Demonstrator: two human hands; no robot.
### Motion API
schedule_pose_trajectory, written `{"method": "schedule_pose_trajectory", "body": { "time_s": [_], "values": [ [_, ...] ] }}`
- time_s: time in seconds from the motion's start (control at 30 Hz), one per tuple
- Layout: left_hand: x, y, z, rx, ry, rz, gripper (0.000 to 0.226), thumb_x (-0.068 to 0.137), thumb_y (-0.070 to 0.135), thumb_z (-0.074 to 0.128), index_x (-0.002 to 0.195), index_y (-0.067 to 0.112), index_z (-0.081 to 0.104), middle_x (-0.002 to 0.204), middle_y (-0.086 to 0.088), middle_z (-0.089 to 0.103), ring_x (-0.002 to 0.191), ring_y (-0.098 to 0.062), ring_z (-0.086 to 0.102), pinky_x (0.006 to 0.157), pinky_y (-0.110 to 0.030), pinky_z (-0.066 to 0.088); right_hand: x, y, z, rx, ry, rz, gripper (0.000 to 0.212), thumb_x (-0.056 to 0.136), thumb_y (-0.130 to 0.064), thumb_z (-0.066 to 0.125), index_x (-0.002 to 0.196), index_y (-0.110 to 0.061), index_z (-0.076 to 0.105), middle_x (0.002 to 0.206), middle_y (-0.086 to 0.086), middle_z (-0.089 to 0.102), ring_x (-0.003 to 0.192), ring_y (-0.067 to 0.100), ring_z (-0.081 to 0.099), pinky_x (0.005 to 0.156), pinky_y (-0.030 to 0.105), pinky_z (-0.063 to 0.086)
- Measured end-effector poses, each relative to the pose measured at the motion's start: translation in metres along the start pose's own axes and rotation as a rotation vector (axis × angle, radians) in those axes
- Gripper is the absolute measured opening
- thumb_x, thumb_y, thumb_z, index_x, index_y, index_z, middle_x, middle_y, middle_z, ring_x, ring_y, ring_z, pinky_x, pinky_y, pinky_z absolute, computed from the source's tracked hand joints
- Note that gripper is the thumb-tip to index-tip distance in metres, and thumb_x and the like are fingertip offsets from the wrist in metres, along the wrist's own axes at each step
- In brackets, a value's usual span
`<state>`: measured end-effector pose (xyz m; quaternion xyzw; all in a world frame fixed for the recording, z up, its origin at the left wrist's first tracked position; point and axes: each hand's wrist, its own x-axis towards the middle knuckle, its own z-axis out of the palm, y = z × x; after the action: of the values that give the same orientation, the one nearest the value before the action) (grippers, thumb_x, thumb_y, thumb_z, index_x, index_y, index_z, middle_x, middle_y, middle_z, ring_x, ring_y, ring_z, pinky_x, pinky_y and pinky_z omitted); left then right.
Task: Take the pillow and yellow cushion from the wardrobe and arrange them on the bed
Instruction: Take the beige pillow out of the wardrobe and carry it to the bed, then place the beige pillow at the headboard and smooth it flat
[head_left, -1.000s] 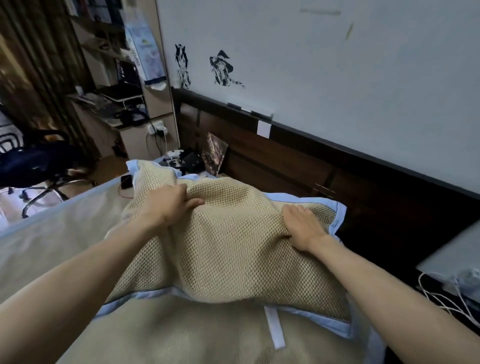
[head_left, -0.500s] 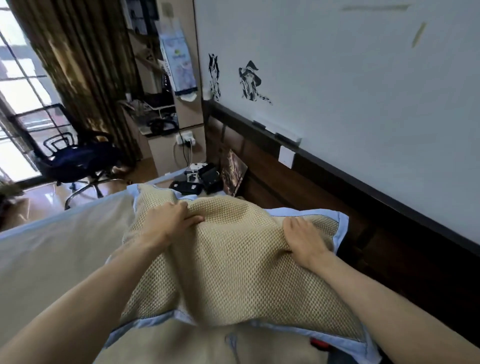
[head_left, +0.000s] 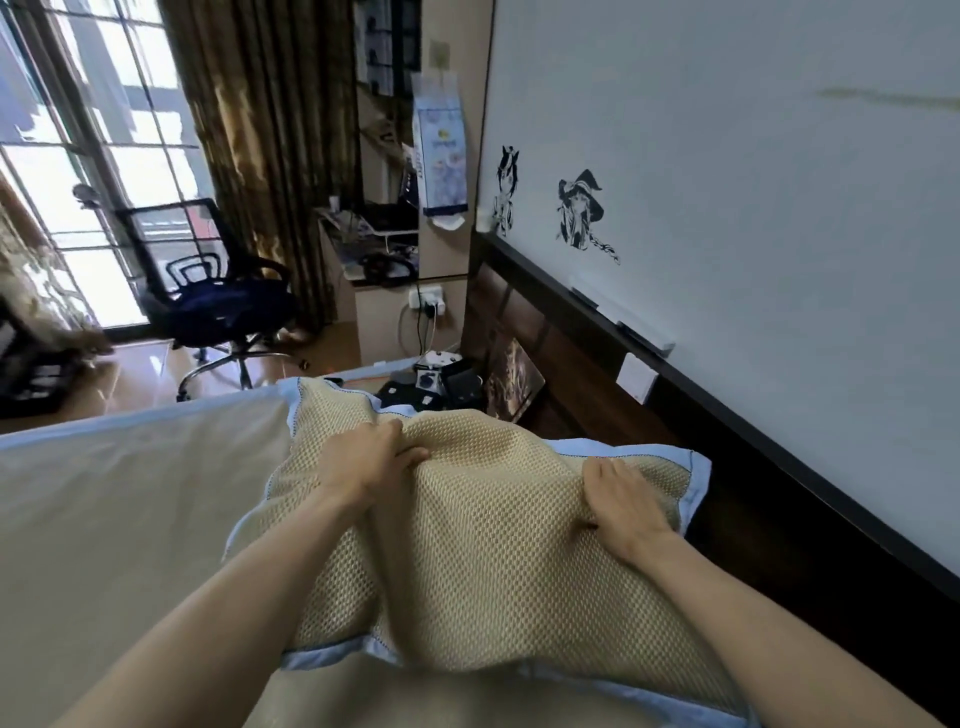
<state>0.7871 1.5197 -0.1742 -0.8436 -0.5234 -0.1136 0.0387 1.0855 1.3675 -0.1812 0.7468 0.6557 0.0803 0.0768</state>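
Note:
A pillow (head_left: 493, 551) with a tan woven mesh top and a pale blue border lies at the head of the bed (head_left: 119, 519), close to the dark wooden headboard (head_left: 727, 467). My left hand (head_left: 363, 457) pinches a fold of the mesh cover near the pillow's far left part. My right hand (head_left: 621, 501) lies on the far right part, fingers curled into the fabric. The bed has a beige mat with a light blue edge. No yellow cushion and no wardrobe are in view.
Small dark gadgets and a picture panel (head_left: 511, 379) sit beyond the pillow by the headboard. A black office chair (head_left: 208, 296) stands on the wooden floor near the window and brown curtain (head_left: 270, 130). A cluttered desk (head_left: 384, 260) is at the back, and a white wall on the right.
The camera has tilted up and left, bringing the window and chair into view. Both hands stay on the pillow in nearly the same places.

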Motion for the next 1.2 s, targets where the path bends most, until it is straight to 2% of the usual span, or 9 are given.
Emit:
{"method": "schedule_pose_trajectory", "body": {
  "time_s": [0.1, 0.2, 0.33, 0.47, 0.63, 0.7, 0.93, 1.07, 1.2],
  "values": [
    [0.015, -0.020, 0.030, 0.019, -0.048, 0.054, 0.053, 0.085, 0.078, 0.042, 0.079, 0.025, 0.047, 0.070, 0.008, 0.055, 0.059, -0.015, 0.057, 0.050, -0.031, 0.043, 0.019, -0.019, 0.024, 0.038, -0.074, 0.033, 0.039, 0.079, -0.003, 0.059, 0.114, -0.014, 0.043, 0.118, 0.007, 0.056, 0.108, 0.024, 0.051, 0.093, 0.034, 0.042],
    [0.070, -0.035, 0.073, -0.001, -0.172, 0.139, 0.048, 0.086, 0.076, 0.046, 0.077, 0.028, 0.050, 0.074, 0.008, 0.059, 0.067, -0.015, 0.058, 0.058, -0.033, 0.047, 0.047, -0.035, 0.062, 0.106, -0.115, 0.107, 0.041, 0.080, -0.003, 0.061, 0.116, -0.013, 0.044, 0.120, 0.007, 0.055, 0.111, 0.025, 0.051, 0.093, 0.035, 0.043],
    [0.165, -0.005, 0.144, -0.018, -0.402, 0.291, 0.048, 0.084, 0.077, 0.045, 0.071, 0.032, 0.041, 0.072, 0.010, 0.049, 0.070, -0.014, 0.051, 0.062, -0.034, 0.039, 0.063, -0.041, 0.114, 0.263, -0.275, 0.402, 0.026, 0.096, -0.013, 0.049, 0.122, -0.013, 0.048, 0.126, 0.010, 0.056, 0.118, 0.026, 0.053, 0.098, 0.038, 0.042],
    [0.215, 0.042, 0.187, -0.046, -0.364, 0.475, 0.053, 0.081, 0.083, 0.038, 0.080, 0.030, 0.041, 0.074, 0.004, 0.049, 0.076, -0.023, 0.058, 0.062, -0.036, 0.040, 0.050, -0.037, 0.148, 0.264, -0.361, 0.529, 0.039, 0.103, -0.017, 0.040, 0.141, -0.007, 0.038, 0.143, 0.016, 0.046, 0.132, 0.030, 0.044, 0.112, 0.041, 0.033],
    [0.256, 0.119, 0.255, -0.109, -0.360, 0.696, 0.061, 0.079, 0.084, 0.037, 0.097, 0.030, 0.059, 0.083, 0.004, 0.065, 0.078, -0.020, 0.060, 0.061, -0.035, 0.040, 0.039, -0.011, 0.183, 0.139, -0.416, 0.721, 0.041, 0.089, -0.008, 0.056, 0.128, -0.014, 0.045, 0.126, 0.007, 0.055, 0.116, 0.025, 0.052, 0.094, 0.034, 0.041],
    [0.264, 0.139, 0.285, -0.130, -0.378, 0.727, 0.060, 0.079, 0.084, 0.038, 0.098, 0.030, 0.059, 0.085, 0.004, 0.066, 0.077, -0.019, 0.060, 0.061, -0.035, 0.041, 0.044, 0.004, 0.203, 0.138, -0.445, 0.760, 0.042, 0.087, -0.005, 0.056, 0.126, -0.013, 0.044, 0.125, 0.009, 0.055, 0.116, 0.026, 0.051, 0.096, 0.035, 0.041],
    [0.280, 0.160, 0.382, -0.145, -0.387, 0.634, 0.045, 0.088, 0.073, 0.043, 0.087, 0.028, 0.045, 0.083, 0.004, 0.062, 0.076, -0.018, 0.054, 0.069, -0.038, 0.048, 0.083, 0.041, 0.301, 0.144, -0.403, 0.752, 0.037, 0.085, -0.004, 0.059, 0.118, -0.011, 0.043, 0.123, 0.012, 0.054, 0.117, 0.029, 0.048, 0.100, 0.041, 0.040],
    [0.265, 0.156, 0.447, -0.239, -0.300, 0.467, 0.030, 0.093, 0.050, 0.055, 0.098, 0.020, 0.053, 0.105, -0.009, 0.064, 0.101, -0.033, 0.056, 0.084, -0.047, 0.043, 0.102, 0.016, 0.382, 0.365, -0.524, 0.648, 0.066, 0.076, -0.019, 0.076, 0.128, -0.010, 0.036, 0.132, 0.015, 0.046, 0.123, 0.033, 0.044, 0.104, 0.044, 0.039],
    [0.235, 0.166, 0.490, -0.175, -0.165, 0.424, 0.033, 0.100, 0.041, 0.046, 0.116, 0.013, 0.055, 0.118, -0.014, 0.058, 0.110, -0.038, 0.050, 0.088, -0.052, 0.039, 0.103, 0.015, 0.431, 0.389, -0.510, 0.671, 0.075, 0.074, -0.031, 0.076, 0.132, -0.013, 0.033, 0.139, 0.014, 0.041, 0.129, 0.032, 0.040, 0.105, 0.044, 0.035]
  ]
}}
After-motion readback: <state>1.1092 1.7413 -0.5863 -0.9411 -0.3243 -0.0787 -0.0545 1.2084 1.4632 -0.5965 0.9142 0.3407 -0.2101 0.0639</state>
